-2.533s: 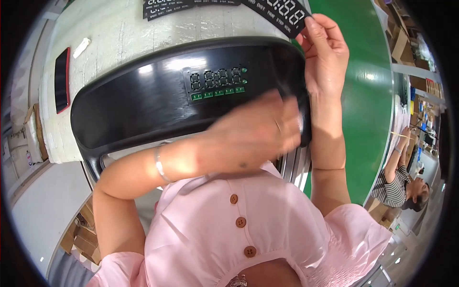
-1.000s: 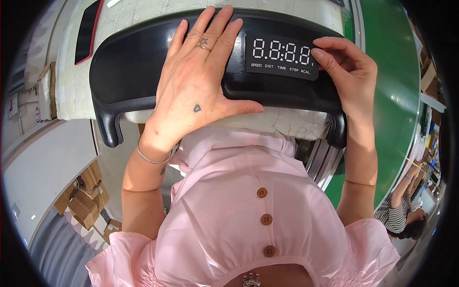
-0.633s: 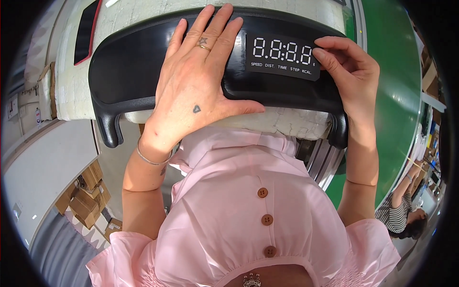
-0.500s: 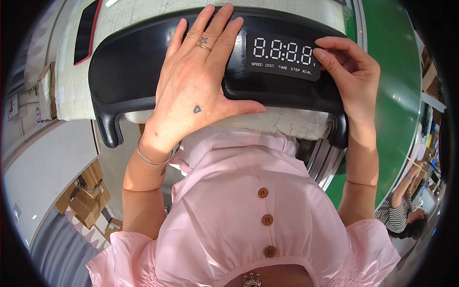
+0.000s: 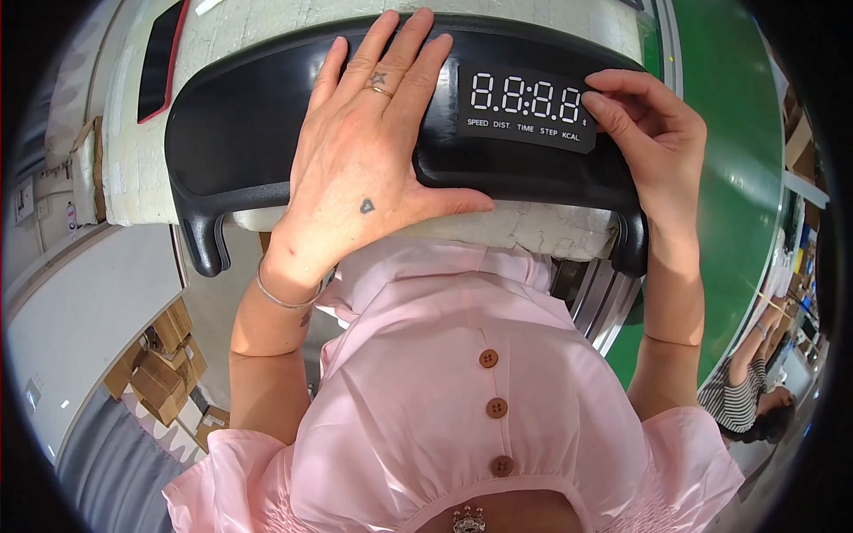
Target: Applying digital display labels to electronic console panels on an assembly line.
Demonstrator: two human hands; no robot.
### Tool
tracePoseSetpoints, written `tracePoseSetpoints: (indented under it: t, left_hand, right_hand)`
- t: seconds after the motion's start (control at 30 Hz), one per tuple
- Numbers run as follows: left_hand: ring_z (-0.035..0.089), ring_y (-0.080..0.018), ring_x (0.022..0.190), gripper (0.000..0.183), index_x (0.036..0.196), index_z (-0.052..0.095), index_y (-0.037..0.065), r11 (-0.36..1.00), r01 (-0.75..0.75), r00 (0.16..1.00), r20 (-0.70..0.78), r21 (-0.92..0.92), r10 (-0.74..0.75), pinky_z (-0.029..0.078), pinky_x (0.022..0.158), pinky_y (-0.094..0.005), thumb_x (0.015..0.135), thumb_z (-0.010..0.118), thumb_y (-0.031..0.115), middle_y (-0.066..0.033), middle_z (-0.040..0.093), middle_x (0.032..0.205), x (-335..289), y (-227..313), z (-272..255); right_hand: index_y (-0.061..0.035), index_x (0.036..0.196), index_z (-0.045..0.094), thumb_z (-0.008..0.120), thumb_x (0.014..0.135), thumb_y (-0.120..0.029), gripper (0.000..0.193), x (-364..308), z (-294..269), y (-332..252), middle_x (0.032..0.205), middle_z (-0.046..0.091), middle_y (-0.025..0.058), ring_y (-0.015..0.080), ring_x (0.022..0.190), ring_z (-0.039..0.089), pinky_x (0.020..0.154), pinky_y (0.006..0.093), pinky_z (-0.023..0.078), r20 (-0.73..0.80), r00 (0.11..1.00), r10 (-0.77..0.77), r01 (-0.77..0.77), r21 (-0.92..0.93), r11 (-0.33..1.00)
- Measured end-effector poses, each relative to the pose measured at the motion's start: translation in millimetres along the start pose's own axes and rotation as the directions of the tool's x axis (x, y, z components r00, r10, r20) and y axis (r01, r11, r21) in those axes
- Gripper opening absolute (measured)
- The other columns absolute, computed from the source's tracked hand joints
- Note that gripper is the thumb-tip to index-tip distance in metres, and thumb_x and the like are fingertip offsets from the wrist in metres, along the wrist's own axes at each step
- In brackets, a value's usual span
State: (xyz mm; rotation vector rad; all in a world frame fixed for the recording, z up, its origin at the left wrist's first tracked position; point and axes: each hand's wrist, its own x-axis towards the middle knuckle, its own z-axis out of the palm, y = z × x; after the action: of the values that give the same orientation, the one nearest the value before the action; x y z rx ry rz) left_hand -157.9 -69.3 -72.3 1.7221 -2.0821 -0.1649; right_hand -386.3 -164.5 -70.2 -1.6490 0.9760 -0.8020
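Note:
A long curved black console (image 5: 235, 124) with a short downturned leg at each end lies across a pale padded surface (image 5: 133, 182). Flat on its glossy face, left of the middle, rests my left hand (image 5: 360, 151), fingers spread and thumb stretched to the right. A dark rectangular display overlay (image 5: 524, 138) with white digit shapes and small lettering sits on the console's right part, slightly tilted down to the right. My right hand (image 5: 662, 133) pinches the overlay's right edge between thumb and index finger, the other fingers curled behind.
A dark flat device with a red edge (image 5: 162, 62) lies at the upper left. Cardboard boxes (image 5: 164, 382) are stacked at the lower left. Green floor (image 5: 720, 178) stretches along the right, where another person in a striped top (image 5: 737, 395) is at work.
Almost nothing has moved. Both hands keep their places, and the overlay's lower right corner sits a touch lower.

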Motion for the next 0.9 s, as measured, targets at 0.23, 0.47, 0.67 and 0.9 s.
tracePoseSetpoints:
  t: [0.23,0.47,0.67,0.9]
  left_hand:
    - [0.034,-0.0323,0.138,0.111,0.135,0.048,0.001,0.999,-0.005,1.000,0.003,-0.036,0.005,0.021,0.114,-0.0496,0.047,0.084,0.058,-0.0142,0.042,0.146,-4.0,-8.0,2.3]
    - [0.034,-0.0323,0.139,0.111,0.135,0.048,0.001,0.999,-0.001,1.000,0.009,-0.036,0.001,0.021,0.114,-0.0501,0.048,0.083,0.059,-0.0145,0.041,0.146,-4.4,-7.3,2.1]
    - [0.033,-0.0321,0.139,0.112,0.136,0.047,0.001,0.999,0.004,1.000,0.015,-0.048,-0.003,0.020,0.114,-0.0504,0.048,0.083,0.059,-0.0146,0.041,0.146,-4.0,-8.4,2.8]
    - [0.033,-0.0321,0.139,0.112,0.137,0.047,0.001,0.999,0.009,1.000,0.024,-0.044,-0.008,0.020,0.114,-0.0505,0.047,0.084,0.058,-0.0143,0.041,0.146,-4.1,-6.1,1.2]
  right_hand:
    - [0.0036,0.101,0.067,0.068,0.084,0.003,0.017,-0.2,0.0,0.8,0.087,0.067,0.0031,0.0067,0.079,0.062,0.069,0.0181,0.051,0.006,1.000,0.013,-0.013,0.020,1.000]
    - [0.0038,0.101,0.067,0.068,0.084,0.002,0.017,0.1,0.0,0.0,0.087,0.067,0.0031,0.0062,0.078,0.062,0.069,0.0176,0.051,0.011,0.999,0.037,-0.037,0.036,0.999]
    - [0.0034,0.102,0.067,0.069,0.084,0.002,0.018,1.8,0.8,0.3,0.087,0.067,0.0031,0.0063,0.077,0.062,0.069,0.0177,0.051,0.010,0.998,0.056,-0.056,0.031,0.998]
    - [0.0033,0.102,0.067,0.068,0.084,0.003,0.017,1.8,-1.5,0.2,0.087,0.067,0.0036,0.0068,0.076,0.063,0.068,0.0186,0.051,0.012,0.999,0.052,-0.053,0.055,0.997]
